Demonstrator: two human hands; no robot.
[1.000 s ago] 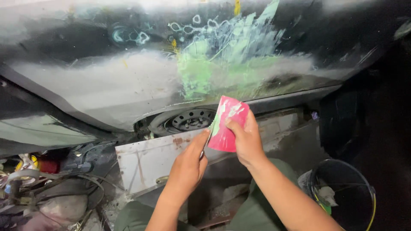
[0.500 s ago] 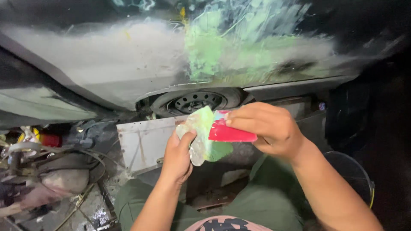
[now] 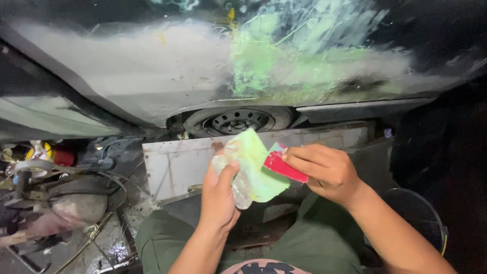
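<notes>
Head view: both bare hands meet low in the middle of the picture, over the person's green-trousered knees.
Left hand (image 3: pixel 219 195): curled shut, thumb up, pinching the lower left edge of a mixing pad (image 3: pixel 252 170) smeared with pale green filler.
Right hand (image 3: pixel 324 170): fingers pressed together over the top of a red spreader (image 3: pixel 284 166), thumb hidden beneath it, so it is clamped on the blade.
Key relation: the red spreader lies just to the left of the right hand's fingertips, its free end touching the right edge of the mixing pad; its long axis runs from upper left down to lower right, toward the right wrist. The right hand is the one that carries it; the left only steadies the mixing pad.
Arm pose: both forearms rise from the bottom edge, the left nearly straight up, the right slanting in from the lower right corner with the wrist bent inward.
Mixing pad: held tilted, its smeared face turned up toward the camera, between the two hands.
Beyond the hands: a pale metal sheet (image 3: pixel 177 162) leans just behind them, and a steel wheel (image 3: pixel 236 121) sits in its arch above that.
Car body panel (image 3: pixel 152 71): sanded grey across the upper part, with a green filler patch (image 3: pixel 264 61) well above the hands.
Left edge: a tangle of tools and hoses (image 3: pixel 50 193) on the floor.
</notes>
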